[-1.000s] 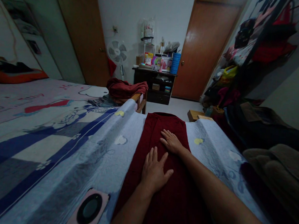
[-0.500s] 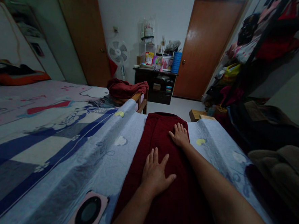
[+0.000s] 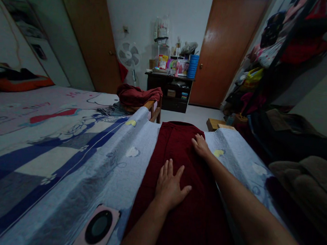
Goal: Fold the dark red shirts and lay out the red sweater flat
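Observation:
A dark red cloth (image 3: 178, 149), long and mostly flat, lies on a light blue patterned cover (image 3: 139, 161). My left hand (image 3: 170, 185) rests palm down on its middle with the fingers spread. Farther forward, my right hand (image 3: 201, 145) touches the cloth at its right edge, fingers stretched forward and slightly bent, with nothing visibly held. To the left of the red cloth lies a pink phone-like object (image 3: 97, 227) with a round black part.
A bed with a patterned sheet (image 3: 54, 130) spans the left. Beyond the cover, a bundled red garment (image 3: 139, 95) lies by a wooden frame. Dark folded clothes (image 3: 298, 134) are piled at the right. A fan (image 3: 128, 55) and a dark cabinet (image 3: 167, 95) stand behind.
My right hand has moved slightly right, to the edge of the red cloth, and its fingers are closer together. My left hand has stayed almost in place.

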Demonstrator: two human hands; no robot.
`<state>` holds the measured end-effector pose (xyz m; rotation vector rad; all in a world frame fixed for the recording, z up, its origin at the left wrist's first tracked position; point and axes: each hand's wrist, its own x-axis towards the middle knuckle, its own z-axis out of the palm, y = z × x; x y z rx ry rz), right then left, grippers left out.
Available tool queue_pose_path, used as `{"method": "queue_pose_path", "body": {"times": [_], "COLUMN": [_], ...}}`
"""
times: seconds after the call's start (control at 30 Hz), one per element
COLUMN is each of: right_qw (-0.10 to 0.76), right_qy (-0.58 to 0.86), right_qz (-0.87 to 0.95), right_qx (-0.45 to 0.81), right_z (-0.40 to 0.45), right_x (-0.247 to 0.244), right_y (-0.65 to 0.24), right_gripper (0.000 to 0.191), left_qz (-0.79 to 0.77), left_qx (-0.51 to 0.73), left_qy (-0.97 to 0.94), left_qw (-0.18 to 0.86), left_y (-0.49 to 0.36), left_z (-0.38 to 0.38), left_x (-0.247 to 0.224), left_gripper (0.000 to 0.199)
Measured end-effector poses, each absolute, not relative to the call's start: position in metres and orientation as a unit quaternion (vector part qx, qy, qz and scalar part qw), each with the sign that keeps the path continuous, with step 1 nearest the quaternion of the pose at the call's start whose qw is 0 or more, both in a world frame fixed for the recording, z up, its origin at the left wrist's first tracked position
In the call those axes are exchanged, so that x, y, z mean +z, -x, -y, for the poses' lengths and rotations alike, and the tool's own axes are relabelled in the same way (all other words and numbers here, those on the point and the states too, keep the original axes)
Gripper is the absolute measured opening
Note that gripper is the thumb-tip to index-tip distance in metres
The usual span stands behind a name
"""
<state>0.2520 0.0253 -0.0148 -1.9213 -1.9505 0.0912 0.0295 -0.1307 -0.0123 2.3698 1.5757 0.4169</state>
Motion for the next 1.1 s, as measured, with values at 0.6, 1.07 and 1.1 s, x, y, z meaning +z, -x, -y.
{"method": "queue_pose_path", "body": {"times": [0.6, 1.07, 1.1], "right_qw": [0.083, 0.081, 0.09], "right_qy": [0.646, 0.671, 0.667], "right_qz": [0.758, 0.735, 0.738], "right_qx": [0.046, 0.048, 0.043], "right_z": [0.132, 0.215, 0.213], "right_x": [-0.013, 0.02, 0.023], "right_y": [-0.225, -0.196, -0.192], "right_gripper": [0.07, 0.061, 0.061], "left_qz": [-0.541, -0.539, -0.54], "left_qx": [0.141, 0.114, 0.113], "left_qy": [-0.824, -0.832, -0.832], "left_qw": [0.094, 0.061, 0.059], "left_y": [-0.028, -0.03, -0.03], "left_z": [0.131, 0.132, 0.132], "left_x": [-0.01, -0.008, -0.008], "left_gripper": [0.068, 0.063, 0.058]}}
